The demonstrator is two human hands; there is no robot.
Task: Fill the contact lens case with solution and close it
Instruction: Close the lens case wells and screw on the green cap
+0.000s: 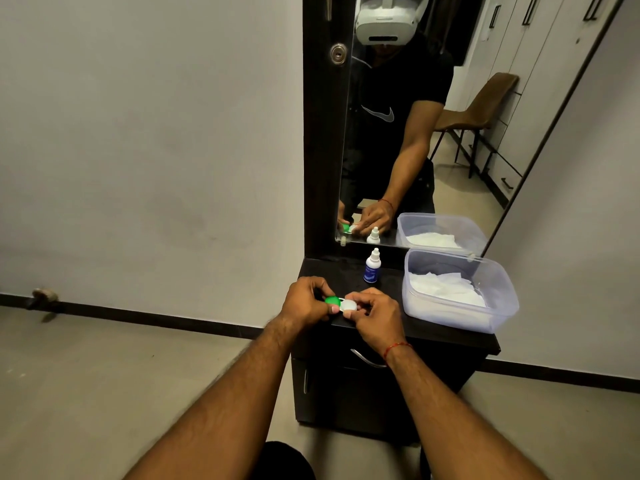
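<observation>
Right now the left hand (304, 299) pinches the green cap (333, 301), the right hand (372, 315) the white cap (349, 305), mid-frame. Twist unevenly and the case could tip, spilling any solution.

You are facing a dark cabinet (450, 336) with a mirror at its back. On its top stand a dropper bottle (372, 266), upright near the back, and to its right a clear tub (457, 317) holding white tissue.
</observation>
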